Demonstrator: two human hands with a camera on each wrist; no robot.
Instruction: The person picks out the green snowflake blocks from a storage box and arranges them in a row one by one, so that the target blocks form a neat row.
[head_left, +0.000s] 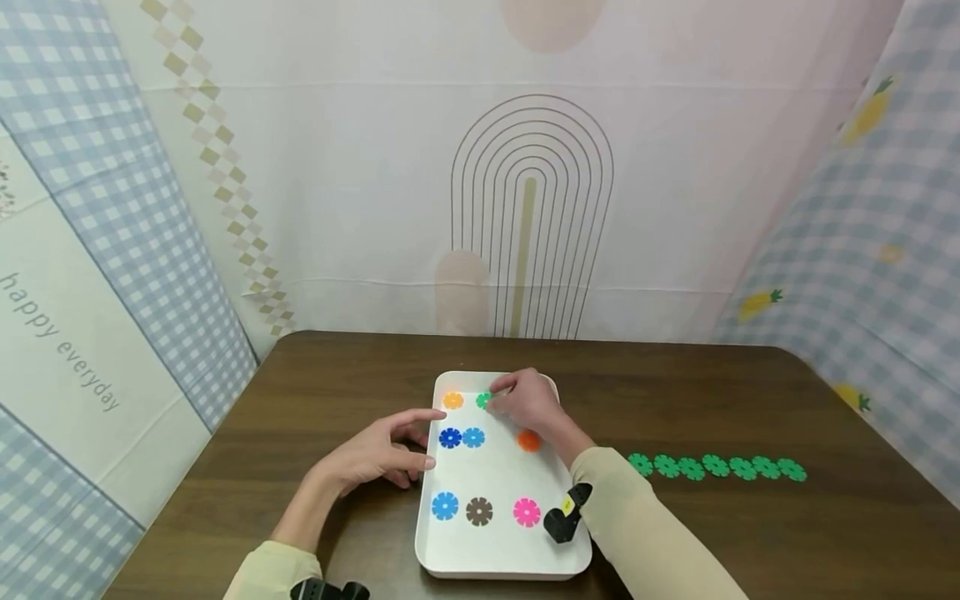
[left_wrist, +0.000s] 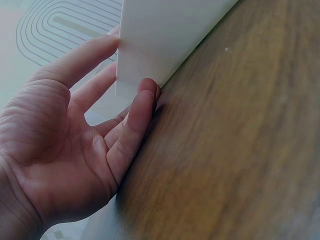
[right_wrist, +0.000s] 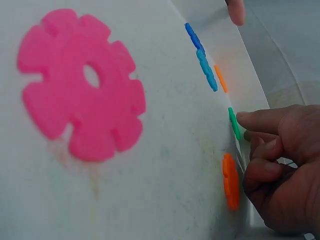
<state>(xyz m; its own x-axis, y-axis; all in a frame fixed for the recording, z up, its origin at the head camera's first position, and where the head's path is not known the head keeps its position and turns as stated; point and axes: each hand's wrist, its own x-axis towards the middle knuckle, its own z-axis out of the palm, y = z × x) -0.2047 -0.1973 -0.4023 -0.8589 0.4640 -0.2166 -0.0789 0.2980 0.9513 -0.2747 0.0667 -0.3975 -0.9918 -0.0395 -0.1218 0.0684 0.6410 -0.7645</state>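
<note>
Near the far end of a white tray (head_left: 491, 546), my right hand (head_left: 531, 402) has its thumb and a finger at the edge of a green flower-shaped disc (head_left: 482, 401), pinching it; the hand hides part of it. In the right wrist view the green disc (right_wrist: 234, 123) stays close to the tray surface beneath the fingertips, and the other fingers are curled. My left hand (head_left: 378, 450) touches the tray's left side with spread, relaxed fingers. The left wrist view shows the left hand (left_wrist: 75, 130) against the tray wall (left_wrist: 155, 40).
Other slotted discs lie in the tray: yellow-orange (head_left: 453, 401), dark blue (head_left: 450, 437), light blue (head_left: 473, 437), orange (head_left: 528, 441), another light blue (head_left: 445, 506), brown (head_left: 479, 512) and pink (head_left: 527, 512). A row of green discs (head_left: 716, 466) lies right of the tray on the wooden table (head_left: 360, 375).
</note>
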